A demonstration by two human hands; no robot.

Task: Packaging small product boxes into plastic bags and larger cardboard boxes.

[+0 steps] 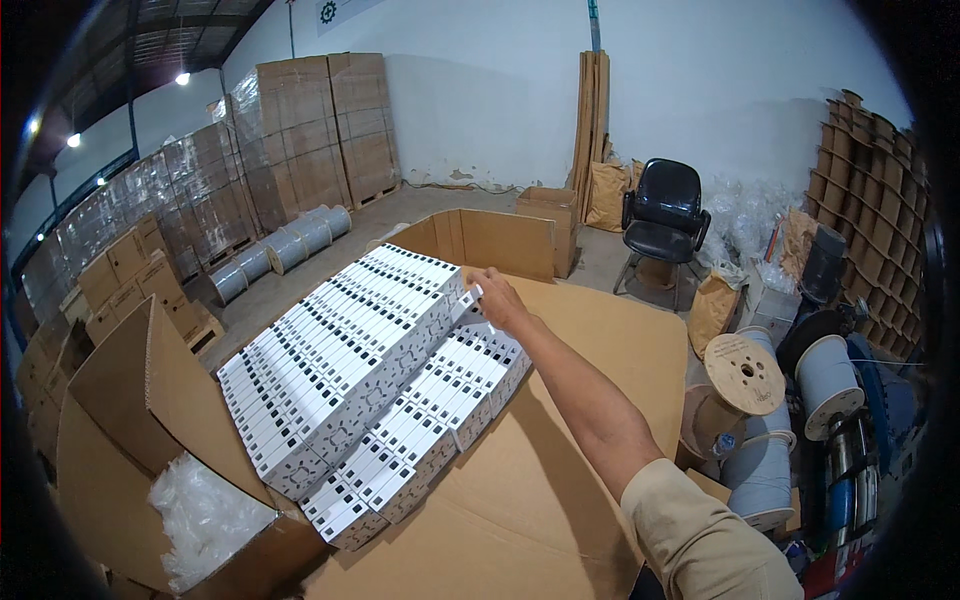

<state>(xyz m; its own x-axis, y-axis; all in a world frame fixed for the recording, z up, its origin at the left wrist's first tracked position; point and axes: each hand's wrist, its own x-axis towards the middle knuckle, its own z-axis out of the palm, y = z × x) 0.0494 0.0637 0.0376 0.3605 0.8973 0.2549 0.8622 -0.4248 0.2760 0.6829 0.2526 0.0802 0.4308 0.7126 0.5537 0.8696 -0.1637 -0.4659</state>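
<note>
My right hand (500, 300) reaches in from the lower right to the far right corner of a tiered stack of slim white pieces. Its fingers are closed on one small white piece (465, 303), held at a tilt just above the lower tier (440, 385). The taller tier (345, 335) rises to the left, with many narrow white pieces in rows, each showing small black squares. Its side facing me has a grey-and-black pattern. The stack rests on a large brown cardboard surface (590, 400). My left hand is out of view.
An open carton (110, 420) with clear plastic wrap (205, 515) stands at the left. A cardboard flap (500, 240) rises behind the stack. Cable spools (745, 372) and a black chair (667, 205) are on the right. Wrapped carton pallets (300, 130) line the back left.
</note>
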